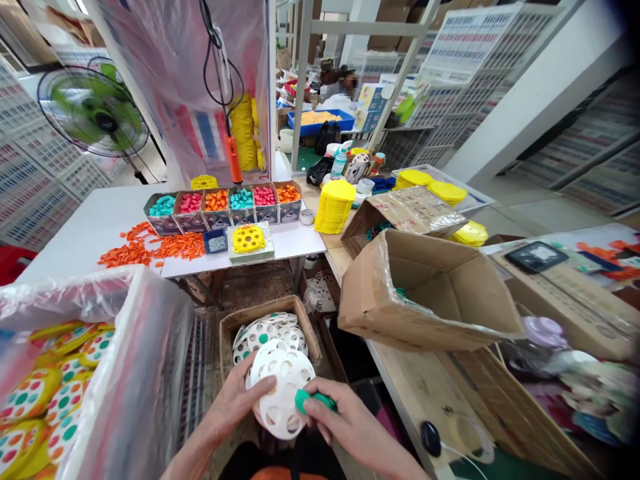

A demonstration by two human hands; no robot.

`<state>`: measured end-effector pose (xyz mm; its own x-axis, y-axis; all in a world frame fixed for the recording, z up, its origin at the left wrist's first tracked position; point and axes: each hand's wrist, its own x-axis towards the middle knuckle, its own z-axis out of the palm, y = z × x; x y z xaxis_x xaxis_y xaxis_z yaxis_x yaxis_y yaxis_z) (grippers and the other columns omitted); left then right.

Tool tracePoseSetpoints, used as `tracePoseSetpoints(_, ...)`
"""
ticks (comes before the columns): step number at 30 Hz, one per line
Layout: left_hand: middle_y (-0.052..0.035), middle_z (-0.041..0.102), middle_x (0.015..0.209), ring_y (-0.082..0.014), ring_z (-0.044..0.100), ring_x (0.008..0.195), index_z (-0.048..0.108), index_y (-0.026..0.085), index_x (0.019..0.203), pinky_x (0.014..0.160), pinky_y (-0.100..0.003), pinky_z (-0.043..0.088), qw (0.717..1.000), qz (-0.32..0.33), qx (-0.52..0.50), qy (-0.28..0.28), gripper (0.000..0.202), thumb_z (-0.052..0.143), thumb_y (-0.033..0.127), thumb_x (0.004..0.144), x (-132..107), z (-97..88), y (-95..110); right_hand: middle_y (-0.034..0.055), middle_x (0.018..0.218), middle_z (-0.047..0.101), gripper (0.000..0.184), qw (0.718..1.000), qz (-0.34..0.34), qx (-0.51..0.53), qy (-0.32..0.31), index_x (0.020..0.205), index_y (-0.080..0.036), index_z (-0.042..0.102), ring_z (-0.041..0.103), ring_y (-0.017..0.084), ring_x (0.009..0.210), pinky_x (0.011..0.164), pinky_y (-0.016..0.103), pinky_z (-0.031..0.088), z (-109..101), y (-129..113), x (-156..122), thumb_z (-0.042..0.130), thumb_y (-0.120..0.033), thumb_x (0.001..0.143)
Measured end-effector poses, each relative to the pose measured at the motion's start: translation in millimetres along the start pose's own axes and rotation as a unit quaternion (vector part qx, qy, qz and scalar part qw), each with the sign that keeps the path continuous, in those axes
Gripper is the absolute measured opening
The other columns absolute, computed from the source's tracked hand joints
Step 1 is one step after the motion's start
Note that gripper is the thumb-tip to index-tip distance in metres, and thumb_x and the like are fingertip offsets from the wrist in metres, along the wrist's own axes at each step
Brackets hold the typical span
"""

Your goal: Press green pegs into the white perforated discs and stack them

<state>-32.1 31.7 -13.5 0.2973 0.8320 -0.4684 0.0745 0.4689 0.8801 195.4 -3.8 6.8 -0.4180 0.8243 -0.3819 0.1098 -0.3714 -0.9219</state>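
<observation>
A white round plastic disc (285,383) with several round holes is in my left hand (240,393), its thumb over the face near the left edge. My right hand (335,413) pinches green plastic pieces (303,401) at the disc's right edge; one green piece overlaps the disc. Whether it sits in a hole I cannot tell. Just beyond my hands stands a cardboard box (305,313) of similar white discs (273,328), some with green spots.
On the left, a plastic-lined bin (165,333) holds yellow toys with coloured dots. Ahead are compartments of coloured pieces (216,201), loose orange pieces (150,248) and stacked yellow parts (334,207). At right stands an open cardboard box (370,287).
</observation>
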Motion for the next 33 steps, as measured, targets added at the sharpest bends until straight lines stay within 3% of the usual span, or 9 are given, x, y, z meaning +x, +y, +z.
tracePoseSetpoints(3, -0.0084, 0.071, 0.114, -0.0270, 0.062, 0.101, 0.060, 0.018, 0.123, 0.087, -0.035, 0.050, 1.000, 0.009, 0.011, -0.005, 0.053, 0.073, 0.042, 0.077, 2, 2.0, 1, -0.0015, 0.076, 0.064, 0.035, 0.993, -0.014, -0.113, -0.024, 0.091, -0.020, 0.062, 0.054, 0.012, 0.060, 0.058, 0.023, 0.040, -4, -10, -1, 0.050, -0.053, 0.093)
tracePoseSetpoints(5, -0.0079, 0.069, 0.117, -0.0266, 0.062, 0.103, 0.060, 0.019, 0.123, 0.090, -0.036, 0.050, 1.000, 0.013, 0.017, -0.006, 0.052, 0.072, 0.042, 0.078, 3, 2.6, 0, 0.0013, 0.089, 0.069, 0.035, 0.981, -0.037, -0.189, -0.023, 0.096, -0.023, 0.066, 0.061, 0.017, 0.079, 0.073, 0.026, 0.044, -7, -16, -3, 0.045, -0.050, 0.096)
tracePoseSetpoints(8, -0.0075, 0.068, 0.117, -0.0268, 0.060, 0.106, 0.061, 0.020, 0.121, 0.092, -0.036, 0.048, 1.000, 0.015, 0.025, -0.007, 0.050, 0.072, 0.042, 0.078, 5, 3.1, -2, 0.0031, 0.106, 0.072, 0.033, 0.962, -0.049, -0.267, -0.026, 0.106, -0.026, 0.067, 0.063, 0.021, 0.099, 0.087, 0.029, 0.042, -11, -21, -5, 0.040, -0.045, 0.098)
tracePoseSetpoints(13, -0.0064, 0.067, 0.118, -0.0269, 0.060, 0.109, 0.059, 0.021, 0.124, 0.096, -0.037, 0.046, 0.999, 0.021, 0.041, -0.018, 0.052, 0.072, 0.041, 0.078, 9, 3.6, -3, 0.0011, 0.086, 0.071, 0.026, 0.936, -0.017, -0.351, -0.002, 0.094, -0.023, 0.063, 0.064, 0.019, 0.080, 0.071, 0.027, 0.040, -13, -25, -1, 0.046, -0.042, 0.096)
tracePoseSetpoints(18, -0.0064, 0.066, 0.117, -0.0279, 0.057, 0.112, 0.059, 0.021, 0.123, 0.098, -0.038, 0.044, 0.994, 0.039, 0.095, -0.021, 0.051, 0.070, 0.044, 0.079, 12, 5.1, 0, 0.0012, 0.091, 0.071, 0.029, 0.914, -0.036, -0.404, -0.023, 0.092, -0.023, 0.064, 0.064, 0.019, 0.086, 0.075, 0.027, 0.038, -16, -29, 0, 0.039, -0.034, 0.100)
tracePoseSetpoints(25, -0.0055, 0.063, 0.107, -0.0252, 0.055, 0.103, 0.062, 0.019, 0.111, 0.095, -0.036, 0.044, 0.983, 0.069, 0.168, -0.023, 0.044, 0.070, 0.047, 0.078, 12, 14.7, 4, -0.0006, 0.088, 0.070, 0.030, 0.869, -0.048, -0.489, -0.055, 0.084, -0.023, 0.062, 0.063, 0.018, 0.082, 0.067, 0.028, 0.030, -27, -31, 1, 0.041, -0.038, 0.099)
tracePoseSetpoints(33, -0.0041, 0.059, 0.102, -0.0224, 0.053, 0.096, 0.060, 0.019, 0.109, 0.088, -0.033, 0.044, 0.973, 0.089, 0.211, -0.021, 0.040, 0.068, 0.046, 0.080, 15, 16.5, 4, 0.0007, 0.086, 0.074, 0.013, 0.864, 0.014, -0.502, 0.025, 0.096, -0.023, 0.059, 0.068, 0.022, 0.079, 0.061, 0.030, 0.023, -18, -32, 6, 0.057, -0.034, 0.090)
